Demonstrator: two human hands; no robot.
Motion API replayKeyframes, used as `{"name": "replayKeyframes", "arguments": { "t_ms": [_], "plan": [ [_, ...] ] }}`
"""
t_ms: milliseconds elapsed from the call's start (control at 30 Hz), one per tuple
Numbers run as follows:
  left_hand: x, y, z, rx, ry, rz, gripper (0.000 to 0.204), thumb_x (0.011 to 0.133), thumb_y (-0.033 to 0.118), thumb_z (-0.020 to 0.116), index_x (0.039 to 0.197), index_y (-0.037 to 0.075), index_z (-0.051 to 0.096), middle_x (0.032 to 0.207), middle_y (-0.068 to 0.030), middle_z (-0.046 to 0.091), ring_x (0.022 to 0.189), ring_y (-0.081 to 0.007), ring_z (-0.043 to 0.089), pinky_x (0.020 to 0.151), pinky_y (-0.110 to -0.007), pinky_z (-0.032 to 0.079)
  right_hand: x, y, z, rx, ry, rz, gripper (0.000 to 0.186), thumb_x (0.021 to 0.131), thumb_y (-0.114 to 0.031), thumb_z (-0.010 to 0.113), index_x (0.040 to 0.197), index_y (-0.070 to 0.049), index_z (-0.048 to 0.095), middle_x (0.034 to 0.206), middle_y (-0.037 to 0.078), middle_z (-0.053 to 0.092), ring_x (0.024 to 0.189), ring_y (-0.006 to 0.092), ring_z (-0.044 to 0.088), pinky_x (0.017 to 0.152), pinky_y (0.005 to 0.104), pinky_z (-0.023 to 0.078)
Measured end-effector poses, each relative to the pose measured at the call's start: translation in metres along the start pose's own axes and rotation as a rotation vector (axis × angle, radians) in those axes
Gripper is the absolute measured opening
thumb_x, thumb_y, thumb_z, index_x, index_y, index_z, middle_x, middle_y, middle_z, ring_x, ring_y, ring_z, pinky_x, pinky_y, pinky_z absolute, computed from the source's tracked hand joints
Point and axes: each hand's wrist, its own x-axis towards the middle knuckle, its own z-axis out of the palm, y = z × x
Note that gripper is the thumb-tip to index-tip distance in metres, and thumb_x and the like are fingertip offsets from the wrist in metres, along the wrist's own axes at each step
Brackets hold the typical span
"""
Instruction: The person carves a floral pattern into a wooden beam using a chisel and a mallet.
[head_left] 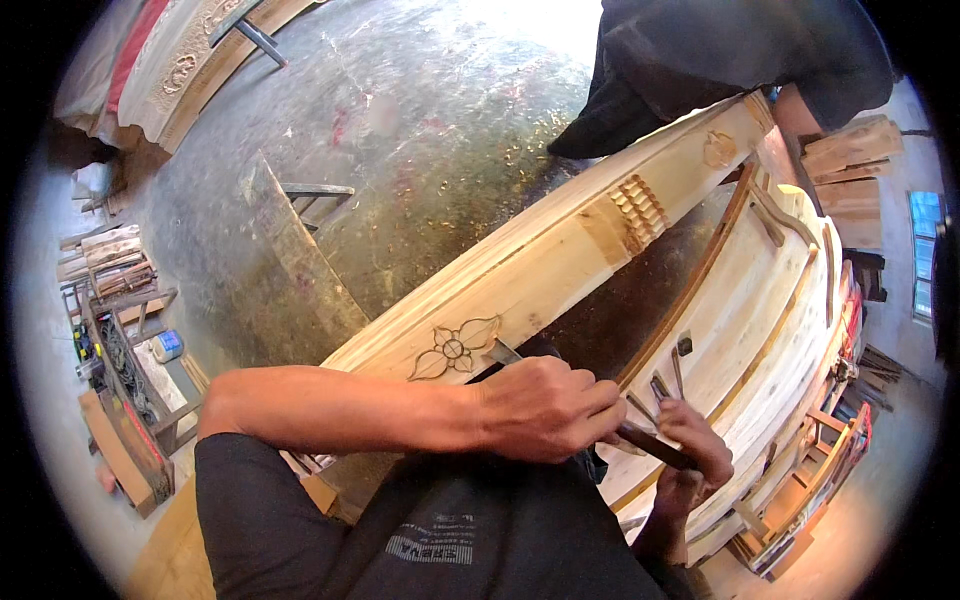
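Altogether two hands, left hand (pixel 545 408) and right hand (pixel 695 440), one chisel (pixel 590 405), one carved flower (pixel 455 348).

The long beam (pixel 560 260) is pale, bare wood, sanded smooth and matt, with a flower motif (pixel 455 350) cut into its face. The chisel (pixel 640 440) has a dull metal blade and dark handle. The concrete floor (pixel 420 150) looks rough, littered with shavings.

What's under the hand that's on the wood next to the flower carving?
Under the left hand a chisel pokes out both ways, blade tip by the flower carving on the pale wooden beam. The chisel's middle is covered.
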Motion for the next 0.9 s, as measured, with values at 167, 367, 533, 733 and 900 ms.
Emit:
{"name": "replayKeyframes", "arguments": {
  "t_ms": [167, 367, 533, 733, 900],
  "plan": [
    [-0.003, 0.008, -0.012, 0.307, 0.133, 0.216, 0.033, 0.086, 0.02, 0.071, 0.113, 0.002, 0.074, 0.081, 0.0015, 0.055, 0.065, -0.0104, 0.055, 0.052, -0.025, 0.039, 0.011, -0.021, -0.008, -0.314, -0.325, -0.043, 0.033, 0.081, -0.02, 0.09, 0.105, -0.001, 0.079, 0.091, 0.018, 0.078, 0.078, 0.0311, 0.079, 0.07, 0.0347, 0.061],
    [-0.01, 0.018, -0.013, 0.321, 0.045, 0.222, 0.036, 0.083, 0.019, 0.07, 0.114, 0.001, 0.076, 0.087, -0.0011, 0.061, 0.07, -0.0103, 0.059, 0.055, -0.025, 0.039, 0.013, -0.026, -0.003, -0.426, -0.509, 0.012, 0.036, 0.073, -0.002, 0.09, 0.109, -0.002, 0.082, 0.086, 0.013, 0.08, 0.069, 0.021, 0.077, 0.061, 0.0318, 0.057],
    [-0.012, 0.025, -0.042, 0.559, 0.03, 0.171, 0.027, 0.094, 0.022, 0.071, 0.114, 0.004, 0.076, 0.104, -0.0095, 0.072, 0.089, -0.02, 0.071, 0.07, -0.033, 0.055, 0.013, -0.005, -0.034, -0.437, -0.438, 0.268, 0.027, 0.076, 0.003, 0.086, 0.102, -0.001, 0.083, 0.073, 0.011, 0.073, 0.061, 0.0157, 0.069, 0.058, 0.029, 0.053],
    [-0.05, 0.028, -0.074, 0.658, 0.139, -0.492, 0.056, 0.088, 0.037, 0.087, 0.127, 0.002, 0.068, 0.112, -0.0142, 0.07, 0.096, -0.0335, 0.071, 0.079, -0.043, 0.06, 0.026, 0.023, -0.044, -0.266, -0.302, 0.448, 0.025, 0.084, 0.0, 0.084, 0.108, 0.001, 0.08, 0.074, 0.009, 0.075, 0.064, 0.0121, 0.068, 0.06, 0.0289, 0.051],
    [-0.043, 0.028, -0.068, 0.674, 0.203, -0.678, 0.057, 0.085, 0.035, 0.088, 0.127, 0.003, 0.068, 0.112, -0.0135, 0.069, 0.095, -0.0349, 0.069, 0.08, -0.045, 0.058, 0.057, 0.032, -0.041, -0.177, -0.392, 0.47, 0.02, 0.086, -0.001, 0.083, 0.105, 0.003, 0.079, 0.077, 0.011, 0.078, 0.071, 0.0125, 0.074, 0.066, 0.0287, 0.055]
  ]
}}
